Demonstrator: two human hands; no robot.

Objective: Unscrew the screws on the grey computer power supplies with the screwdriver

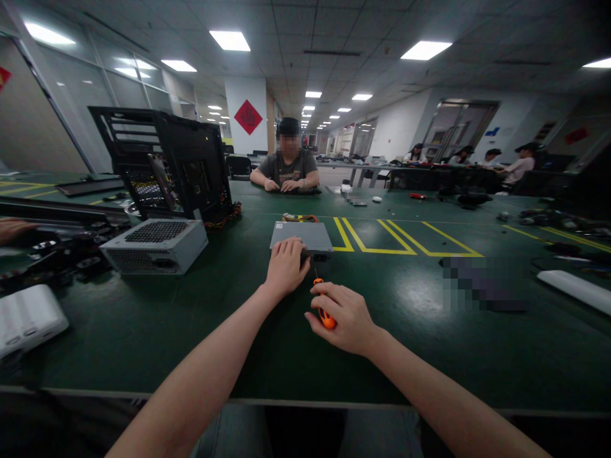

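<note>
In front of me on the green table lies a grey computer power supply point(310, 233), its bundled cables at the far side. My left hand point(287, 262) is closed over its near left corner, and its fingers hide part of the near face. An orange-handled screwdriver point(326, 312) is held in my closed right hand point(344, 313). Its thin shaft points away from me, toward the near face of the power supply. The tip is too small to tell whether it touches.
Left of my hands sit a second power supply point(186, 248) and a black open computer case point(203, 168). A white device point(31, 318) is at the left edge. Across the table sits a person point(290, 166). A long white object point(577, 289) lies at right.
</note>
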